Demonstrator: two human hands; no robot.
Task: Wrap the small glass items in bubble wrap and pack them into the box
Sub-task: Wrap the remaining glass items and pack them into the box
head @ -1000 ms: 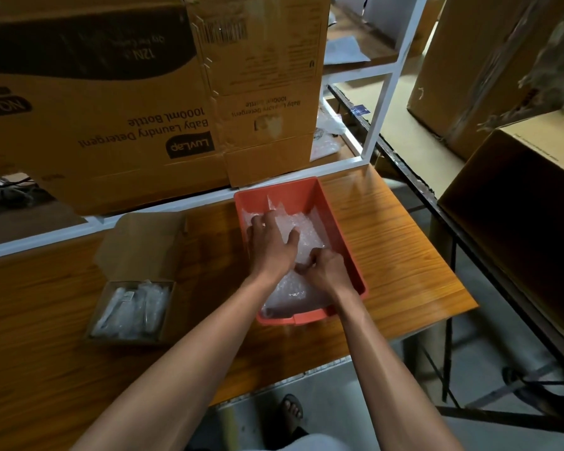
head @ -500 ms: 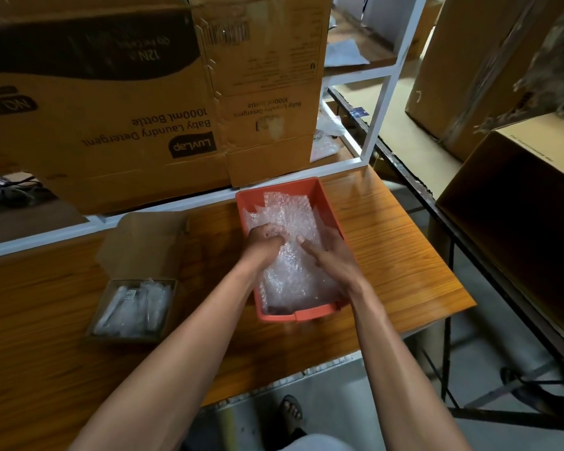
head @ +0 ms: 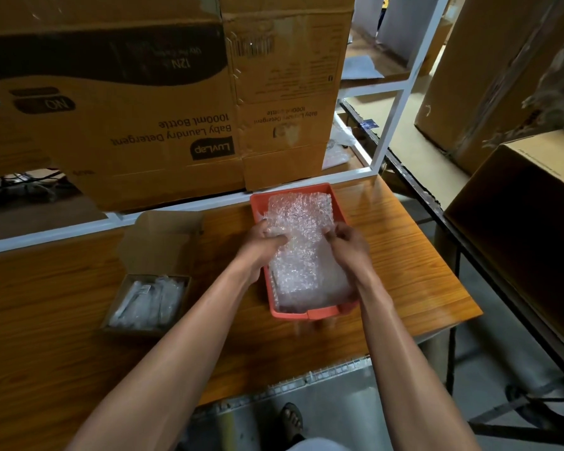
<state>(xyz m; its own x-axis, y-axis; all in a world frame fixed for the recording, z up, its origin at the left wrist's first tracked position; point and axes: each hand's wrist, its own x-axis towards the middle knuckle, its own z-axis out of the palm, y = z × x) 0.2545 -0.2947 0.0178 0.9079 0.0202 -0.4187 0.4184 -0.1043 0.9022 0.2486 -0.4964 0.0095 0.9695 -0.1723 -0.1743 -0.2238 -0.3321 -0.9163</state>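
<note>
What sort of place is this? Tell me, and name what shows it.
Probably a warehouse or stockroom packing station. Large brown cardboard shipping cartons stand on a white metal rack, and both hands hold a clear bubble wrap sheet over an orange plastic tray on a wooden table.

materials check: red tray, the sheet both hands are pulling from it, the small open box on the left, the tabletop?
Red tray: looks like moulded plastic, matt, one-piece rim.
Bubble wrap: clear plastic film, bubbles glinting; left hand and right hand grip it.
Small box: plain brown cardboard, flap up; contents look like clear-wrapped items.
Table: wood-grain surface, semi-gloss; solid or laminate, cannot tell.
</note>
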